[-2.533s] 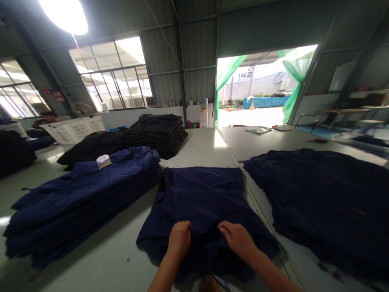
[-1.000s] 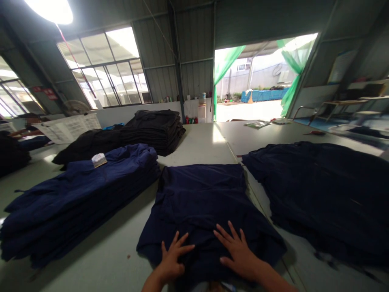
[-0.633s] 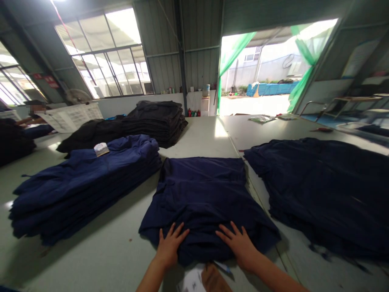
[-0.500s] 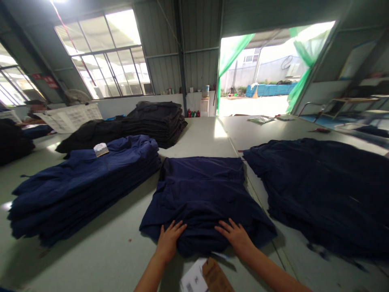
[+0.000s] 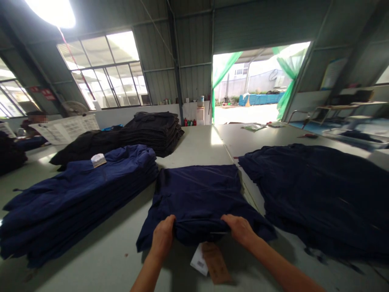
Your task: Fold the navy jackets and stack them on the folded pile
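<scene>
- Metal-walled hall; big windows at left, open doorway with green netting at far end, bright lamp overhead.
- Pale grey table across whole foreground; seam running away just right of centre.
- On table, left: tall blue stack with small white tag on top; behind it, black stack.
- Right: wide dark navy pile, spread flat.
- Far left: another person, partly seen, beside printed sheets.
- Centre, near edge: folded navy garment, lying flat on table between blue stack and navy pile.
- Left hand curled closed over near-left part of garment's front fold; fingers tucked under cloth, thumb side up.
- Right hand likewise closed on near-right part of same fold, gripping cloth.
- Hands well apart, fold bunched and slightly raised between them.
- Hang tags, one brown and one white with barcode, on table just below fold, between wrists; not touched by either hand.
</scene>
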Action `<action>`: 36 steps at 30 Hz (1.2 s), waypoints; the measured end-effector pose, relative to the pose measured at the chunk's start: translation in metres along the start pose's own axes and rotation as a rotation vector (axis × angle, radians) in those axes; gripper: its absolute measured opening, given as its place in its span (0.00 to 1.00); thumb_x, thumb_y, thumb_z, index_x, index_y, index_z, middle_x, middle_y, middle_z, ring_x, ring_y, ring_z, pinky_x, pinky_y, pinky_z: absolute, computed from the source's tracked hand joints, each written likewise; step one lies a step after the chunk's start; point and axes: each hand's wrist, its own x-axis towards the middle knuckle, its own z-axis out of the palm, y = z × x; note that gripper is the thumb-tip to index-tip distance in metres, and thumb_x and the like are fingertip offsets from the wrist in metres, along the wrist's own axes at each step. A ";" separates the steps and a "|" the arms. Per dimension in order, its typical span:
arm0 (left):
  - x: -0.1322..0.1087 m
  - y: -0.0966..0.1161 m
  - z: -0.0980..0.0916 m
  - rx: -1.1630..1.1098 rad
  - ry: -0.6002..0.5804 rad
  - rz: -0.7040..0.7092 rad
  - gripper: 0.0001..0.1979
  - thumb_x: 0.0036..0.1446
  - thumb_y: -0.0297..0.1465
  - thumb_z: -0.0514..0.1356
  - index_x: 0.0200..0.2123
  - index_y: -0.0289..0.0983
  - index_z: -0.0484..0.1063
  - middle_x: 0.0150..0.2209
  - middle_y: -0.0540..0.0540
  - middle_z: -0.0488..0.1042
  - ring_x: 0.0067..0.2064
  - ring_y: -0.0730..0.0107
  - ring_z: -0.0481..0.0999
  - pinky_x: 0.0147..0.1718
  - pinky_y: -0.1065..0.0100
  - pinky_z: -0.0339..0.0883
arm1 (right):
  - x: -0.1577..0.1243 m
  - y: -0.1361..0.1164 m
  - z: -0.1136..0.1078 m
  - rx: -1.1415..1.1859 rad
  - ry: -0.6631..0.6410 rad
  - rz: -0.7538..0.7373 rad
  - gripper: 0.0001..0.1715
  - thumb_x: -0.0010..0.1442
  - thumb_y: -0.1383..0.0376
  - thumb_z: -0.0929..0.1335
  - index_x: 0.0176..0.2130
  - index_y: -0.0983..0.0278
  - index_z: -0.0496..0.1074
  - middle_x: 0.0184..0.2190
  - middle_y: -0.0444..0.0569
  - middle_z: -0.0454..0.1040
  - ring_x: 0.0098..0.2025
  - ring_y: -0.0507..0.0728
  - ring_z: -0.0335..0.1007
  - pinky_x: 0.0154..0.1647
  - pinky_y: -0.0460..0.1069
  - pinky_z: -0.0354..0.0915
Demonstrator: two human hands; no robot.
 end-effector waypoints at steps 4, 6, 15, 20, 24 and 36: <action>-0.004 0.007 -0.033 -0.092 -0.024 -0.001 0.15 0.55 0.22 0.44 0.40 0.40 0.64 0.39 0.49 0.73 0.39 0.73 0.72 0.34 0.75 0.58 | -0.011 -0.006 -0.038 0.018 -0.035 -0.021 0.25 0.49 0.77 0.57 0.43 0.59 0.67 0.37 0.47 0.74 0.41 0.54 0.69 0.38 0.45 0.56; -0.006 0.012 -0.049 -0.120 -0.036 0.013 0.14 0.53 0.22 0.45 0.38 0.40 0.65 0.36 0.49 0.73 0.35 0.74 0.72 0.32 0.76 0.56 | -0.018 -0.009 -0.057 0.021 -0.058 -0.036 0.24 0.48 0.77 0.57 0.41 0.59 0.68 0.36 0.47 0.74 0.40 0.54 0.69 0.37 0.45 0.55; -0.009 0.027 -0.122 -0.353 -0.117 0.109 0.09 0.43 0.21 0.47 0.22 0.37 0.63 0.21 0.54 0.68 0.26 0.77 0.65 0.25 0.76 0.52 | -0.037 -0.024 -0.135 0.044 -0.083 -0.075 0.23 0.43 0.78 0.57 0.36 0.62 0.69 0.32 0.49 0.74 0.38 0.55 0.70 0.34 0.45 0.54; 0.019 0.018 -0.139 -0.472 -0.264 0.134 0.13 0.41 0.23 0.47 0.26 0.36 0.70 0.29 0.52 0.75 0.32 0.73 0.69 0.31 0.76 0.60 | -0.003 -0.027 -0.149 0.010 -0.054 -0.128 0.20 0.46 0.76 0.58 0.37 0.63 0.69 0.36 0.51 0.74 0.40 0.56 0.70 0.36 0.46 0.56; 0.059 -0.005 -0.115 -0.381 -0.325 0.047 0.13 0.41 0.25 0.50 0.28 0.35 0.72 0.31 0.51 0.76 0.33 0.71 0.71 0.30 0.75 0.61 | 0.043 -0.026 -0.143 -0.033 -0.146 -0.114 0.21 0.46 0.75 0.60 0.39 0.62 0.71 0.39 0.52 0.75 0.43 0.58 0.69 0.38 0.46 0.59; 0.144 -0.052 -0.046 -0.160 -0.229 -0.064 0.15 0.43 0.22 0.51 0.33 0.40 0.71 0.37 0.48 0.76 0.40 0.67 0.73 0.34 0.73 0.61 | 0.158 -0.025 -0.096 -0.189 -0.222 -0.010 0.22 0.42 0.75 0.65 0.39 0.60 0.74 0.40 0.53 0.75 0.42 0.61 0.71 0.36 0.50 0.64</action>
